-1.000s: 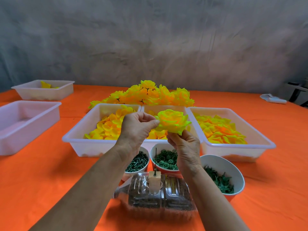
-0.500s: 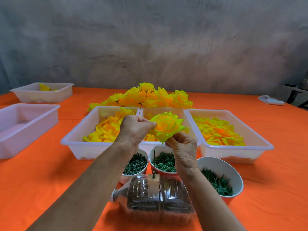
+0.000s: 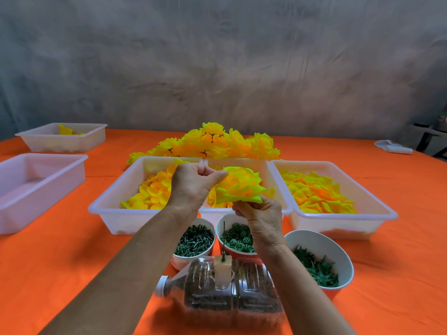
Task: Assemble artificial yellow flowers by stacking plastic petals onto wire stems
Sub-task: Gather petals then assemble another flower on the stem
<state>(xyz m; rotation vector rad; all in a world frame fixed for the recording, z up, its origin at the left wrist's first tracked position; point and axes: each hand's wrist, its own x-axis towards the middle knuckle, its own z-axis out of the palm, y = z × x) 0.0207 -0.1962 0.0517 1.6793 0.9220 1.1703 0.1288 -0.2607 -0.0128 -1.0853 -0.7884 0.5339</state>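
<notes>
The scene is lit evenly and fairly brightly from above; soft shadows are cast under the forearms onto the orange tablecloth (image 3: 60, 274) at about 7 o'clock. Colours are rendered strongly saturated. Wide-angle distortion is seen toward 9 and 3 o'clock, where the table edge is bowed. Slight softness is noted on the grey backdrop (image 3: 217, 68) and on the clear bottle (image 3: 225, 296), where faint glare is caught.

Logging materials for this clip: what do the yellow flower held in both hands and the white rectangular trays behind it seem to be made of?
The yellow flower held in both hands looks like thin matte plastic or fabric: its petals bend softly with no gloss. The white rectangular trays look like smooth moulded plastic, slightly translucent, with rolled rims.
</notes>
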